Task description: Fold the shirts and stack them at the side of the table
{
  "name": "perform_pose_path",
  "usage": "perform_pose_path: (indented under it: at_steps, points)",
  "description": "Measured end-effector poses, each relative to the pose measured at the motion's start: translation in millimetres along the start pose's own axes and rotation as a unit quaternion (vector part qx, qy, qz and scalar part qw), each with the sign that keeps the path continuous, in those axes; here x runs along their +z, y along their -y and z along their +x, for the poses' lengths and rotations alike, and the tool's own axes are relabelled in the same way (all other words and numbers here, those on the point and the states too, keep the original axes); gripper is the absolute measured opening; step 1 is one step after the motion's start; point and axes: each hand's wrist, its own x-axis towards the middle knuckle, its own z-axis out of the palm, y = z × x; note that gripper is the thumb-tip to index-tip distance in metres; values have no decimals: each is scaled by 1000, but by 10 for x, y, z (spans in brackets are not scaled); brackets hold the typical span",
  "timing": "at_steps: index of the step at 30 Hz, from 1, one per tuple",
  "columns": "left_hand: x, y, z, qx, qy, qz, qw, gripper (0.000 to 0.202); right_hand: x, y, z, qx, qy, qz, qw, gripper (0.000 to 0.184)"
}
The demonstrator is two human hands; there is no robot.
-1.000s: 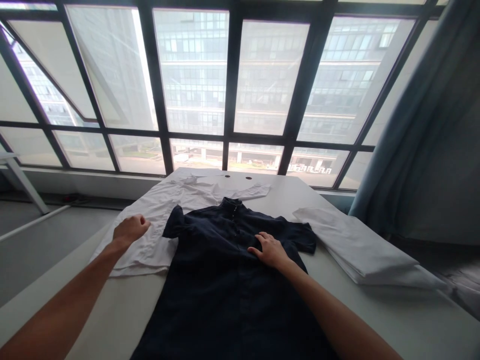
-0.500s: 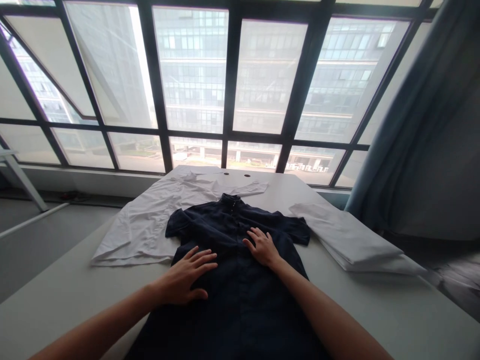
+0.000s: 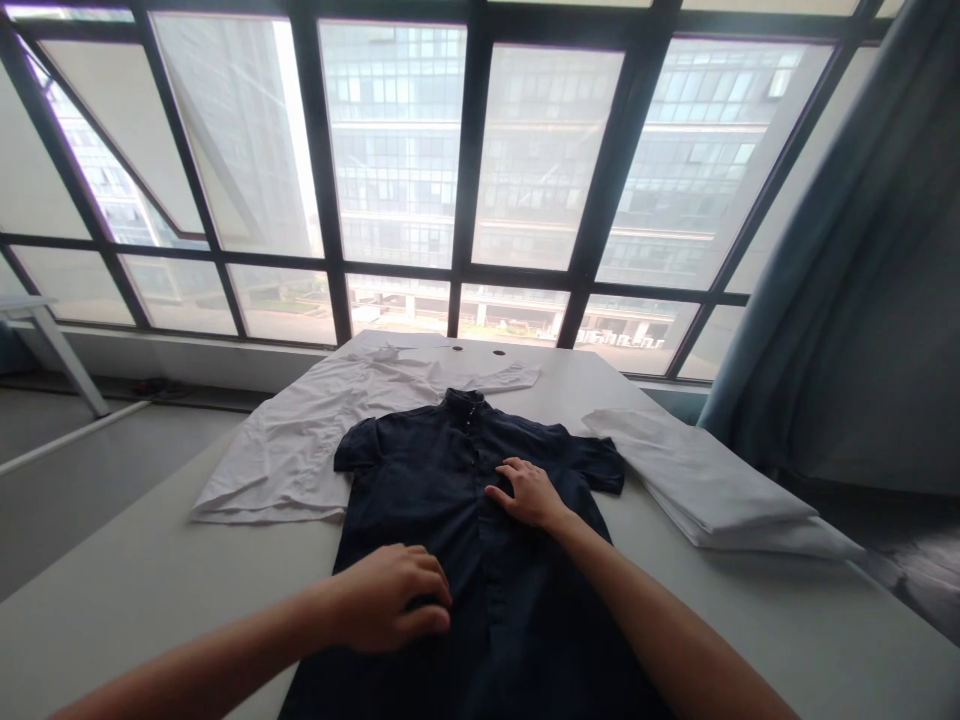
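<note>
A navy short-sleeved shirt (image 3: 420, 510) lies spread out, front up, with its collar toward the window and a buttoned placket down the middle. On its chest, right of the placket, my right hand (image 3: 529, 493) rests open, fingers stretched forward and thumb apart. Lower down, over the left half of the shirt, is my left hand (image 3: 394, 598). Its fingers are loosely curled, and a gap shows between them and the thumb. I see no cloth gathered in either hand. The shirt's lower part runs out of view at the bottom.
A white shirt (image 3: 277, 450) is spread to the left, partly beneath the navy one. Folded white cloth (image 3: 720, 480) lies on the right side of the white table (image 3: 247, 590). Beyond are large windows (image 3: 397, 150), with a blue-grey curtain (image 3: 817, 270) at right.
My left hand has drawn back toward me and slightly right, and its spread fingers have curled. Cloth on the left side looks smoother. My right hand has stayed in nearly the same place.
</note>
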Motion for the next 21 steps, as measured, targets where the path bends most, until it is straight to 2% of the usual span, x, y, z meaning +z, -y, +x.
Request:
perform_pose_path:
  at_steps: [3,5,7,9,12,16,19,21]
  points:
    - [-243,261,608,-76,-84,-4,994,30,-95,123,256,51,-19,28,998,48]
    - [-333,482,1040,-129,-151,-3,980,27,-120,211,452,88,-1,41,995,47]
    - [-370,689,1401,-178,-169,4,969,22,-118,270,620,111,30,36,993,39]
    - [-374,848,1653,-222,-159,-3,962,17,-102,281,738,133,55,32,989,27]
    - [-362,976,1859,-263,-120,-36,957,15,-72,217,829,157,93,52,982,17]
    - [-358,1035,1993,-288,-94,-78,950,23,-52,128,880,172,147,144,963,26]
    - [-356,1094,2040,-293,-78,-106,947,29,-60,148,916,188,132,157,960,33]
    - [-342,1153,2038,-297,-63,-146,942,31,-66,178,944,193,130,139,963,30]
